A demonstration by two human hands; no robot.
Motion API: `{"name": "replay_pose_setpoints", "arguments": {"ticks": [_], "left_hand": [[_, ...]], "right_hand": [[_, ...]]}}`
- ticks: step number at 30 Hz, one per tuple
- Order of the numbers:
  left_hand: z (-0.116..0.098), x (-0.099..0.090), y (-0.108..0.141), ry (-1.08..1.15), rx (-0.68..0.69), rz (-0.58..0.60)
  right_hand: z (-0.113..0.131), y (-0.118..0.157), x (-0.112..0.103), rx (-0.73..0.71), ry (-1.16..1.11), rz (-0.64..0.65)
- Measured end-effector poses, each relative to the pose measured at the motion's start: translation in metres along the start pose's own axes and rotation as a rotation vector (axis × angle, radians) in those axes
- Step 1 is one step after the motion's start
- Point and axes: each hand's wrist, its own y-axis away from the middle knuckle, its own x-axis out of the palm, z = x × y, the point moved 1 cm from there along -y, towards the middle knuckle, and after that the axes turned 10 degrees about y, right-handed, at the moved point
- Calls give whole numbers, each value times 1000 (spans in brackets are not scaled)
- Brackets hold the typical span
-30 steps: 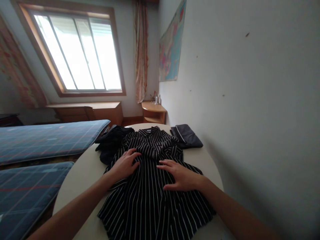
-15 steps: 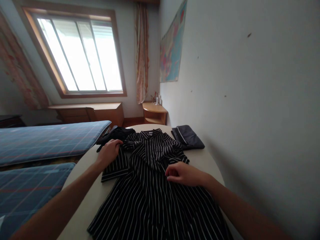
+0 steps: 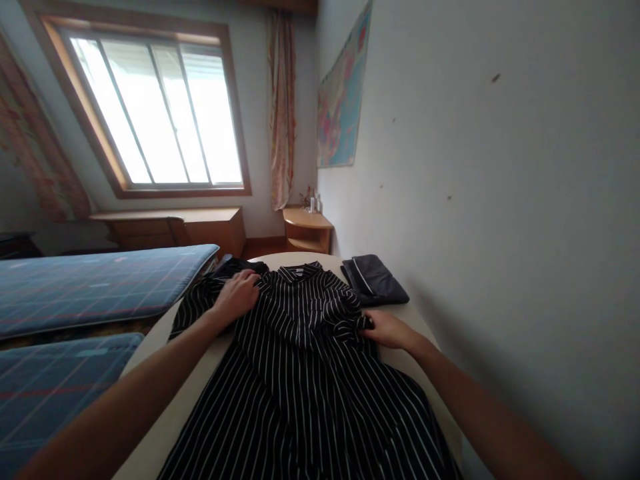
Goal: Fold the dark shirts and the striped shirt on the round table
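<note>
A black garment with white stripes (image 3: 300, 360) lies spread on the pale round table (image 3: 195, 357), its collar at the far side. My left hand (image 3: 239, 293) rests at the garment's left shoulder, fingers bent onto the cloth; whether they pinch it is unclear. One sleeve (image 3: 187, 310) stretches out to the left, beyond that hand. At the right side, my right hand (image 3: 387, 329) is closed on the edge of the other sleeve (image 3: 353, 328), which looks bunched.
Dark folded cloth (image 3: 375, 279) lies at the table's back right, near the wall. Other black clothing (image 3: 235, 267) sits at the back left. Blue plaid mattresses (image 3: 110, 283) flank the table's left. A corner shelf (image 3: 307, 219) stands behind.
The left sleeve has spread outward to the left, and my left hand has moved right to the shoulder. My right hand has moved right and away, and now grips the right sleeve.
</note>
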Motion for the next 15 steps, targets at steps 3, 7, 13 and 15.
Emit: {"name": "replay_pose_setpoints", "arguments": {"ticks": [3,7,13,15], "left_hand": [[-37,35,22,86,206,142],[-48,64,38,57,164,262],[-26,71,26,-27,-11,316],[-27,74,25,-28,-34,325]], "right_hand": [[3,-7,-13,69,41,-56],[8,-18,-46,268,110,-344],[0,-44,-84,425,28,-592],[-5,-53,-85,438,-42,-594]]}}
